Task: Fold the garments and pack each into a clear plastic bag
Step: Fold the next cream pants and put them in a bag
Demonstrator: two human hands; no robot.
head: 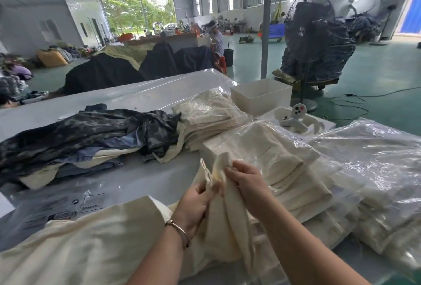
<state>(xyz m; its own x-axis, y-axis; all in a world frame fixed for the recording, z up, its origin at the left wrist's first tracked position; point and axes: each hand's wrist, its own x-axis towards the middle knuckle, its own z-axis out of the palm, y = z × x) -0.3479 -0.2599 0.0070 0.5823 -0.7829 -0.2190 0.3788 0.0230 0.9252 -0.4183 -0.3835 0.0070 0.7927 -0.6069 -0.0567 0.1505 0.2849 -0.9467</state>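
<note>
A cream garment (91,246) lies spread across the near edge of the table, one bunched end lifted between my hands. My left hand (196,205) grips that raised fabric from the left, with a bracelet on the wrist. My right hand (245,179) pinches the top of the same bunched end from the right. Just behind my hands sits a stack of folded cream garments in clear plastic bags (273,155). Flat clear bags with printed warning text (68,207) lie on the table to the left.
A heap of dark camouflage and denim garments (86,134) covers the left of the table. More bagged cream garments (209,114) lie behind, and crinkled bagged ones (376,171) to the right. A white box (262,95), a small gadget (296,114) and a floor fan (309,23) stand beyond.
</note>
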